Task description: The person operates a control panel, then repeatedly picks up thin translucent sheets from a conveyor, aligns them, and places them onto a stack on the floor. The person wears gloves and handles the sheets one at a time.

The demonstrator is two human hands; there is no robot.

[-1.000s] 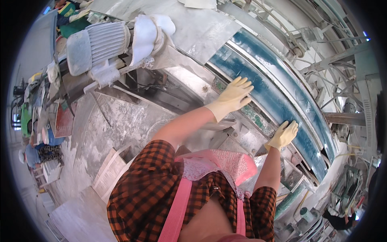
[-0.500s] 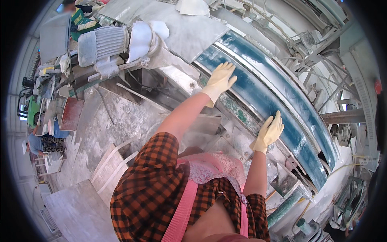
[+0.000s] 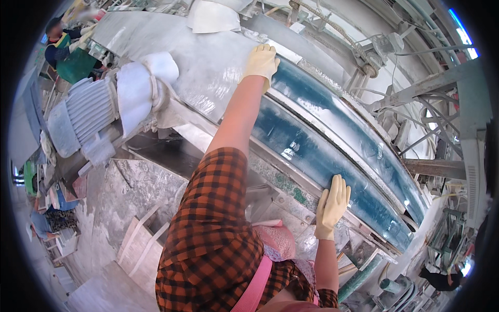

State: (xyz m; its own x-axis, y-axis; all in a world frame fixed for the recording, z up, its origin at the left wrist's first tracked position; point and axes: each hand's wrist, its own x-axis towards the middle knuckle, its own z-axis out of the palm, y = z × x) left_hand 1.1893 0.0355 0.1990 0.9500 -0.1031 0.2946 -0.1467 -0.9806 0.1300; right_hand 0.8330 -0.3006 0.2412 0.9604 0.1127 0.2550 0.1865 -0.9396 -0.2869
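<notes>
Two long, glossy blue strips, a near one (image 3: 312, 148) and a far one (image 3: 338, 109), run side by side with a pale rail (image 3: 322, 132) between them. A broad dusty grey sheet (image 3: 171, 44) meets their left ends. My left hand (image 3: 261, 65), in a cream glove, is at the sheet's far corner beside the far strip. Its fingers bend downward, and their tips are hidden. Gloved alike, my right hand (image 3: 332, 205) lies open with fingers extended over the near strip's front edge.
A ribbed motor (image 3: 83, 112) stands to the left, beside a white cover (image 3: 138, 96). At the far left a person in a green apron (image 3: 78, 65) works. A metal frame (image 3: 431, 93) and pipes rise at the right. Boards (image 3: 140, 239) lean at the lower left.
My left hand has moved from the near strip to the far corner by the grey sheet, and its fingers now bend. My right hand stays open at the near strip's front edge. The view has shifted.
</notes>
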